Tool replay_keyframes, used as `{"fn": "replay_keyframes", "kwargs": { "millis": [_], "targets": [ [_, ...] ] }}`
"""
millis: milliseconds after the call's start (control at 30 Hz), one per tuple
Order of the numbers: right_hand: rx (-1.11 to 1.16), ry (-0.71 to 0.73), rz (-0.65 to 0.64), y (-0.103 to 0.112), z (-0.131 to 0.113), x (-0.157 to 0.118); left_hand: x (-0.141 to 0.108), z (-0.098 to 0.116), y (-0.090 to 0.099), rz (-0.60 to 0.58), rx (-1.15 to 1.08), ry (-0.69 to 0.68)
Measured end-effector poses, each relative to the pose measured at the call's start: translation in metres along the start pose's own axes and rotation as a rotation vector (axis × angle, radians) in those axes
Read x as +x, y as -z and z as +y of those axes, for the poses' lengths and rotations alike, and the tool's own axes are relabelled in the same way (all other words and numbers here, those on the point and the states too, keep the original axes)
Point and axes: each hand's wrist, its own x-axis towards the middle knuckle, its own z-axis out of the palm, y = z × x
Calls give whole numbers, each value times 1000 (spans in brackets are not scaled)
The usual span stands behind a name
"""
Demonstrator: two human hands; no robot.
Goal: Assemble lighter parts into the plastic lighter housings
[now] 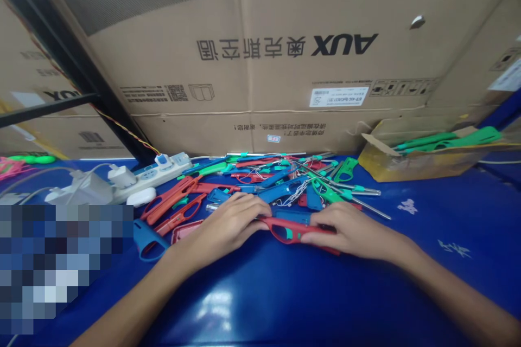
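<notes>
Between my two hands is a red lighter casing with a looped finger opening and a green trigger showing inside it. My left hand pinches its left end between thumb and fingers. Around its right part my right hand is closed, covering that end. Just behind it lies a blue casing piece. Beyond my hands spreads a pile of red, blue and green lighter casings, metal tubes and thin white wires. A blue casing and a red casing lie left of my left hand.
A white power strip with plugs and an adapter stands at the left. At the right back, an open cardboard box holds green casings. A large cardboard sheet forms the back wall. The table is blue.
</notes>
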Motion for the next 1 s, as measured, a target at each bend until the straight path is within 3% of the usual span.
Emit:
{"fn": "replay_keyframes", "kwargs": {
  "millis": [233, 600, 767, 1000],
  "targets": [
    [-129, 49, 43, 1, -6, -5, -2, 4, -1, -46, 61, -41],
    [-124, -46, 42, -1, 0, 0, 0, -2, -3, 48, 183, -26],
    [-151, 1, 48, 3, 0, -3, -1, -3, -5, 11, 248, 33],
    [-193, -47, 92, 12, 14, -7, -7, -26, 11, 23, 373, 68]
  ]
}}
